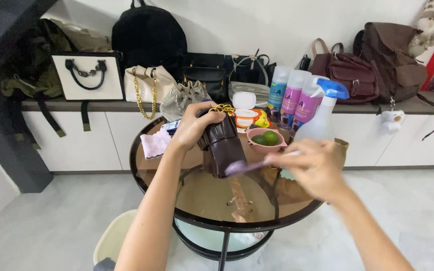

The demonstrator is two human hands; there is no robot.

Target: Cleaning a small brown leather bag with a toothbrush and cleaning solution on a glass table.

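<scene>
Both forearms are reaching in from the near edge of the round glass tabletop (202, 211). Of the two hands, the left hand (197, 123) is gripping a small dark brown bag (222, 145) by its top, holding it upright just above the middle of the tabletop, with a gold chain (221, 107) showing beside the fingers. The right hand (315, 168) is closing around a thin brush handle, blurred by motion, and the purple brush (242, 166) is touching the lower front of the bag. Just beyond the bag, a pink bowl (264, 145) holding green limes (267, 137) is sitting toward the far edge. A spray bottle (322, 115) with a blue trigger is standing at the far right edge, with three cans (293, 98) behind it. A white lace cloth (155, 143) is lying at the left edge. Many handbags are lining the shelf (76, 105) behind.
</scene>
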